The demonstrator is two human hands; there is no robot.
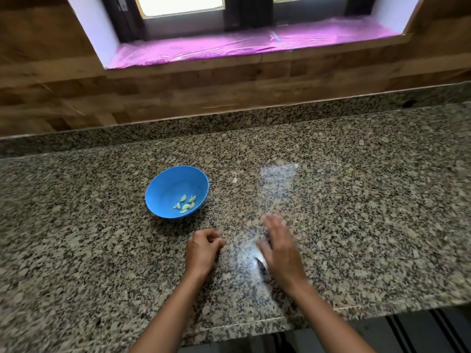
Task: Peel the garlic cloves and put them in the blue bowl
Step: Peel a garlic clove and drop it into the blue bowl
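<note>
A blue bowl (163,189) stands on the speckled granite counter, left of centre, with several pale peeled garlic cloves (185,204) lying in its bottom. My left hand (202,249) rests on the counter in front of the bowl with its fingers curled in; whether it holds something small is hidden. My right hand (279,247) lies flat over the counter to the right, fingers straight and blurred. A bit of white garlic skin (262,262) shows under its thumb side.
The granite counter (356,200) runs wide to both sides, its front edge (254,319) close below my forearms. Behind it rise a low granite upstand, a wood-look wall and a window sill covered in pink film (242,43).
</note>
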